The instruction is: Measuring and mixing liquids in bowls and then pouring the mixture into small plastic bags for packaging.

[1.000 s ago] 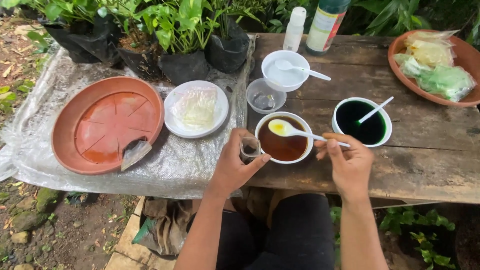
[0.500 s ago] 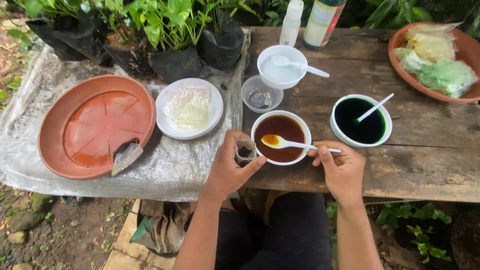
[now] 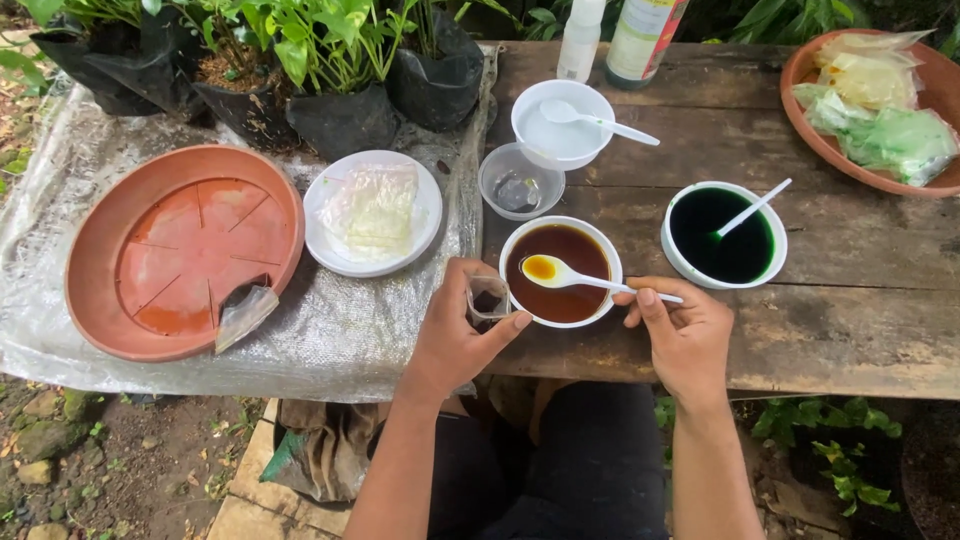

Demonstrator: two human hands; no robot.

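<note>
My left hand point(image 3: 462, 335) grips a small clear plastic cup point(image 3: 488, 298) holding a little dark liquid, held beside the rim of a white bowl of brown liquid point(image 3: 560, 272). My right hand point(image 3: 683, 328) holds a white plastic spoon point(image 3: 585, 277) by its handle. The spoon's bowl sits level over the brown liquid and carries a little yellowish-brown liquid. Both hands rest near the front edge of the wooden table point(image 3: 850, 310).
A white bowl of dark green liquid with a spoon point(image 3: 724, 235), a white bowl of clear liquid with a spoon point(image 3: 562, 122) and an empty clear cup point(image 3: 519, 182) stand behind. Left: a white plate with plastic bags point(image 3: 372, 211), a terracotta saucer point(image 3: 175, 250), potted plants point(image 3: 330, 70). A clay dish of filled bags point(image 3: 872, 100) sits far right.
The spoon has come down from above the bowl's far rim to sit level over the brown liquid. The left hand and cup have barely shifted.
</note>
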